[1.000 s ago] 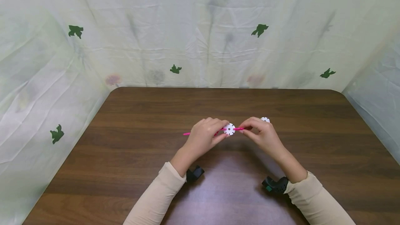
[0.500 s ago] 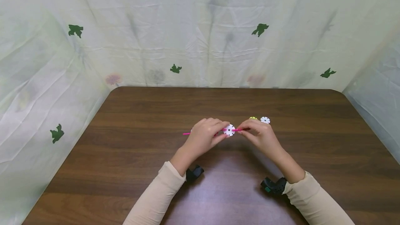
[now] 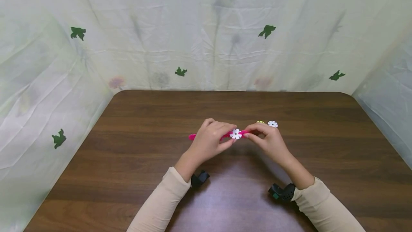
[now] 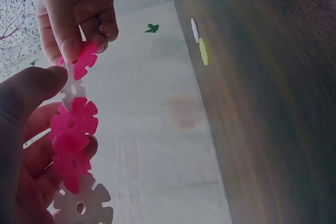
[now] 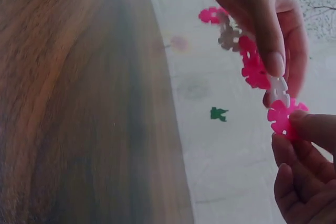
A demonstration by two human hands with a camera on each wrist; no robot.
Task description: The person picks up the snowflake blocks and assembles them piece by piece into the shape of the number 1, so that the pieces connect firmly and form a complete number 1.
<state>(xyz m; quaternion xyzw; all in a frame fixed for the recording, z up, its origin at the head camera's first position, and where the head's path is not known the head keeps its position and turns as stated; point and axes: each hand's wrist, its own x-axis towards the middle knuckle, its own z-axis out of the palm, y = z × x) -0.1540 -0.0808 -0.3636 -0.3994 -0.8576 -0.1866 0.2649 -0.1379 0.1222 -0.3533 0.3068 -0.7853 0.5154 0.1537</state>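
Note:
Both hands hold a chain of interlocking snowflake discs, pink and white with notched rims, above the table. My left hand (image 3: 209, 137) wraps the chain and pinches a white disc (image 3: 238, 136) between thumb and fingers. At the right end, my right hand (image 3: 270, 140) pinches a pink disc (image 5: 278, 115), which joins that white disc at a notch. Below the left thumb in the left wrist view run two pink discs (image 4: 84, 121) and another white disc (image 4: 100, 211). A further pink disc (image 5: 210, 15) forms the far end in the right wrist view.
A loose white disc (image 3: 270, 124) and a yellow disc (image 4: 203, 51) lie on the brown wooden table (image 3: 161, 110), just beyond the right hand. Pale cloth (image 3: 193, 46) with green leaf-like patches hangs behind and beside the table.
The chain has turned about its length, so its pink discs now show more of their faces. The right hand shifted slightly left, and the yellow disc came into view behind it.

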